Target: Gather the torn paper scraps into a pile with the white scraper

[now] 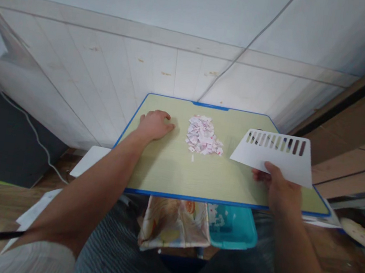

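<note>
My right hand [277, 184] grips a white sheet [277, 163] by its lower edge, thumb on top and fingers beneath. A row of cut-out slots runs along the sheet's far edge, and it is held above the right side of the small table [163, 170]. On the left side of the tabletop rests my left hand [155, 124], fingers loosely bent and apart, with nothing visible in it. Between the two hands lies a heap of small white paper pieces [203, 136] with pinkish marks. One loose strip [192, 158] sits just in front of the heap.
Below the table's near edge are a patterned, cloth-like lined box [173, 241] and a turquoise plastic basket [235, 228] with white scraps inside. A white panelled wall [145, 64] stands behind the table, with a grey cable [248, 45] running down it. Cardboard [359, 132] stands at right.
</note>
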Action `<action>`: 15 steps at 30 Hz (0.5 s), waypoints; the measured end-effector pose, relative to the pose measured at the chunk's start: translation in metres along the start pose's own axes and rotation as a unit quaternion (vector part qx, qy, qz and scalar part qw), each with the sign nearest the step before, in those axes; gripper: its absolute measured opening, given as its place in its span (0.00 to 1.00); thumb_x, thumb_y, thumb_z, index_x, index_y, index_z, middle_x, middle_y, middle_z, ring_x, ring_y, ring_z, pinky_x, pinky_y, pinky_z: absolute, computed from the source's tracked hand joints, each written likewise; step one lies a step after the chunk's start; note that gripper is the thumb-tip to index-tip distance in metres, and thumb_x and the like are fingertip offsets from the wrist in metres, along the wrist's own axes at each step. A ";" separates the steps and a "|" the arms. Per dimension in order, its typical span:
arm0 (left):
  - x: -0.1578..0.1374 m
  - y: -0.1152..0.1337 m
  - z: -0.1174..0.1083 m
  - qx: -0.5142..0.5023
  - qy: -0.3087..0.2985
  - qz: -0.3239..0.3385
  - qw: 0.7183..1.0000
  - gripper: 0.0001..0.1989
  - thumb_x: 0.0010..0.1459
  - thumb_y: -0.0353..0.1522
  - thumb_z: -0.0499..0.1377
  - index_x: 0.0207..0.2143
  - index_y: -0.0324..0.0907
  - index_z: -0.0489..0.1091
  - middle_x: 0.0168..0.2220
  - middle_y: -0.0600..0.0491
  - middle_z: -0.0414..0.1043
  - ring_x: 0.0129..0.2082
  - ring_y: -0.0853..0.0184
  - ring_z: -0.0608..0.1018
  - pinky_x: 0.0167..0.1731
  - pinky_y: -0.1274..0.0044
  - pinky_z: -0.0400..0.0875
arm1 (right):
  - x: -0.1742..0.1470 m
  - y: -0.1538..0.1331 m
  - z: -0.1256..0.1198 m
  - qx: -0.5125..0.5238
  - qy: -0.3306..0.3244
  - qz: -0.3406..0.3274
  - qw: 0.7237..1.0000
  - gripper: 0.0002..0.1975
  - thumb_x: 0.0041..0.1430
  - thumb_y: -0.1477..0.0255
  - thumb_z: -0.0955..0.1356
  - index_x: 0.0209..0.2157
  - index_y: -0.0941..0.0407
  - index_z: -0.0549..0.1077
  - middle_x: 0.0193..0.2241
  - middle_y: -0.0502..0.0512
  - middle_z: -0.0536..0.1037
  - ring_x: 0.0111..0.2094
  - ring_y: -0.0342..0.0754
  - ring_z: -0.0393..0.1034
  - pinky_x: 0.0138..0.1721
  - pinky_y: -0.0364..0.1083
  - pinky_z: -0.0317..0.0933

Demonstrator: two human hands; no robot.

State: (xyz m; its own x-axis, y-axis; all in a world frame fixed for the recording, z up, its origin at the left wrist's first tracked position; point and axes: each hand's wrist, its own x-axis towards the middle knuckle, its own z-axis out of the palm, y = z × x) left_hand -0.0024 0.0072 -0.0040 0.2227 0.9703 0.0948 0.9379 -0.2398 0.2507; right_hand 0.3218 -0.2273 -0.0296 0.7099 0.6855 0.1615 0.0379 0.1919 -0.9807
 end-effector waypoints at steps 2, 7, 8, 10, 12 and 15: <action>0.000 0.000 0.000 0.001 0.001 -0.001 1.000 0.30 0.71 0.48 0.62 0.68 0.47 0.84 0.76 0.44 0.79 0.76 0.40 0.77 0.77 0.50 0.71 | 0.005 0.003 0.006 -0.030 -0.025 -0.006 0.999 0.17 0.52 0.60 0.82 0.36 0.53 0.80 0.29 0.55 0.86 0.24 0.51 0.79 0.24 0.47 0.76; 0.000 -0.002 0.001 0.001 0.002 0.006 1.000 0.30 0.71 0.48 0.62 0.68 0.47 0.84 0.76 0.43 0.79 0.76 0.39 0.77 0.76 0.48 0.71 | 0.013 0.005 0.017 -0.106 -0.072 -0.017 0.992 0.19 0.52 0.55 0.82 0.36 0.53 0.80 0.27 0.57 0.86 0.21 0.53 0.79 0.25 0.50 0.78; 0.000 -0.002 0.001 0.000 0.002 0.006 1.000 0.30 0.71 0.49 0.62 0.68 0.48 0.83 0.76 0.43 0.79 0.75 0.39 0.77 0.76 0.48 0.71 | 0.013 0.004 0.018 -0.113 -0.071 -0.017 0.991 0.19 0.52 0.55 0.81 0.36 0.53 0.80 0.26 0.57 0.86 0.21 0.53 0.79 0.25 0.51 0.78; 0.001 -0.002 0.002 -0.001 0.003 0.005 1.000 0.30 0.71 0.49 0.62 0.68 0.48 0.83 0.76 0.44 0.79 0.76 0.40 0.77 0.77 0.49 0.70 | 0.010 0.002 0.017 -0.112 -0.072 -0.014 0.991 0.18 0.52 0.56 0.81 0.36 0.53 0.81 0.26 0.56 0.86 0.22 0.54 0.79 0.25 0.51 0.79; 0.001 -0.002 0.003 -0.003 0.006 0.001 1.000 0.29 0.71 0.49 0.62 0.68 0.49 0.83 0.76 0.44 0.78 0.76 0.40 0.76 0.77 0.50 0.70 | 0.006 -0.001 0.015 -0.105 -0.077 -0.013 0.991 0.16 0.52 0.56 0.81 0.35 0.52 0.81 0.25 0.55 0.86 0.21 0.55 0.79 0.25 0.52 0.78; 0.000 -0.001 0.003 -0.008 0.008 0.000 1.000 0.29 0.71 0.49 0.62 0.67 0.49 0.84 0.76 0.44 0.79 0.76 0.40 0.76 0.77 0.49 0.69 | 0.001 -0.003 0.012 -0.107 -0.078 -0.018 0.991 0.17 0.54 0.55 0.81 0.32 0.52 0.81 0.24 0.55 0.85 0.21 0.54 0.78 0.26 0.51 0.78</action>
State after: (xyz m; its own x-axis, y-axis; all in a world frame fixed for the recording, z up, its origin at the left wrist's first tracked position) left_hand -0.0029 0.0080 -0.0071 0.2175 0.9697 0.1108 0.9337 -0.2398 0.2658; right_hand 0.3145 -0.2189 -0.0254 0.5894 0.7837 0.1959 0.2219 0.0761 -0.9721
